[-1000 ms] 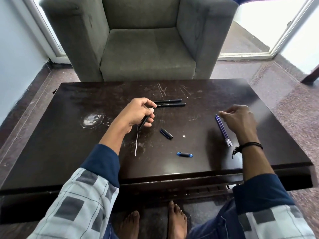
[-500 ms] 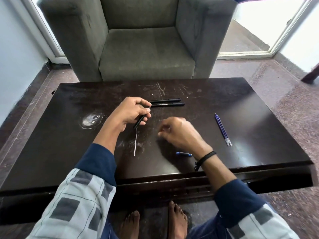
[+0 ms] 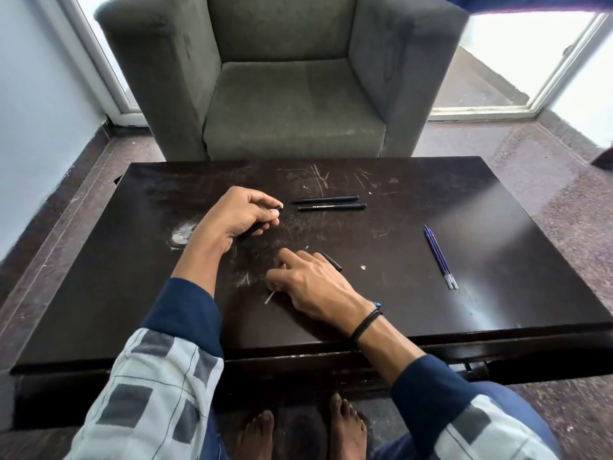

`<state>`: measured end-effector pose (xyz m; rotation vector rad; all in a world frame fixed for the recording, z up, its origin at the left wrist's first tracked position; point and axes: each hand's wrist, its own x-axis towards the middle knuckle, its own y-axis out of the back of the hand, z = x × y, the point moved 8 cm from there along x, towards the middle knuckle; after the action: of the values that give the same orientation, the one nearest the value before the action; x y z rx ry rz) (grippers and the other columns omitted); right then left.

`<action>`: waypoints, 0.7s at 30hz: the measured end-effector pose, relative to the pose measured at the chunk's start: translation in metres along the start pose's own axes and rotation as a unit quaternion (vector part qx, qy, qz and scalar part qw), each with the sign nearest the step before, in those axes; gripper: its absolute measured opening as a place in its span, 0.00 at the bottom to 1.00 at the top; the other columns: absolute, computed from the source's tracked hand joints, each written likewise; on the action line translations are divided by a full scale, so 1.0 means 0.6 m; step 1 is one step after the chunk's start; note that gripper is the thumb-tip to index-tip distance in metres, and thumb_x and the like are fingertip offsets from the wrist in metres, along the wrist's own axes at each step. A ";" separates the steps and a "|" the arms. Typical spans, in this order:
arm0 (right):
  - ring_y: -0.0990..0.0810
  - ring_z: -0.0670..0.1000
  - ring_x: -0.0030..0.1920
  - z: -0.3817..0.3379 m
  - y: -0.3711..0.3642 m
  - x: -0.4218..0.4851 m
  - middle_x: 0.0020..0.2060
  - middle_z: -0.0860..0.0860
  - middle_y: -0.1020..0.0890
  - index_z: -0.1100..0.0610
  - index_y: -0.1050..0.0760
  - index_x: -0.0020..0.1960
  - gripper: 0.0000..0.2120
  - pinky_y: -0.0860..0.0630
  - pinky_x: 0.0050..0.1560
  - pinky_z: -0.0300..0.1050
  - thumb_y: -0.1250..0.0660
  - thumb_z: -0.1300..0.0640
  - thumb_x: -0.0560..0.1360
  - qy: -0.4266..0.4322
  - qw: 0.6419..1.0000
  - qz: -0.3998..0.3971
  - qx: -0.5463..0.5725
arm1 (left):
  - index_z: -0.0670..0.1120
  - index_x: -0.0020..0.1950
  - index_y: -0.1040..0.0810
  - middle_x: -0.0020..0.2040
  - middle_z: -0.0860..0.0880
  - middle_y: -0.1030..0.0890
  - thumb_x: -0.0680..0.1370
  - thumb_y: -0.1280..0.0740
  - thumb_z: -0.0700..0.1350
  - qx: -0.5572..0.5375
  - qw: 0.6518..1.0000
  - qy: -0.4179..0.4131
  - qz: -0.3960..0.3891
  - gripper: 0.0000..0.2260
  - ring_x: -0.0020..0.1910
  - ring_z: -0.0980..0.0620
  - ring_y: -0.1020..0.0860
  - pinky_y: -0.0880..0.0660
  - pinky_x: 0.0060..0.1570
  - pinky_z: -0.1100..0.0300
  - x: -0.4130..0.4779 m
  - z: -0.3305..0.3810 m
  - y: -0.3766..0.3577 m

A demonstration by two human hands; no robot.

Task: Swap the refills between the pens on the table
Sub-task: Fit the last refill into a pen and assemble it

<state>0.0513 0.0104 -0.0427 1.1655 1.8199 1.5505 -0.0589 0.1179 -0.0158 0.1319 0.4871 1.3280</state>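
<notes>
Right hand (image 3: 311, 283) — now on thin refill (image 3: 270, 297), off the blue refills (image 3: 439, 257)
Pinches it; left hand (image 3: 243, 212) grips black barrel (image 3: 251, 230) — insertion likely next

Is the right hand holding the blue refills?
No, the blue refills lie on the table well to the right of the right hand, untouched.

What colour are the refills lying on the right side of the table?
The refills are blue, best seen in the head view.
</notes>
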 end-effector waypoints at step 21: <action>0.26 0.52 0.47 0.019 -0.012 -0.002 0.55 0.46 0.28 0.45 0.27 0.53 0.07 0.28 0.45 0.51 0.37 0.57 0.80 0.015 1.000 0.013 -0.024 | 0.46 0.52 0.15 0.42 0.45 0.14 0.79 0.30 0.36 0.000 1.000 0.005 -0.013 0.07 0.38 0.55 0.20 0.21 0.40 0.60 0.003 -0.003 -0.019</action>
<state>0.0590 0.0158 -0.0524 1.1536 1.7829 1.6265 -0.0492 0.1162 -0.0222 0.1184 0.4967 1.3031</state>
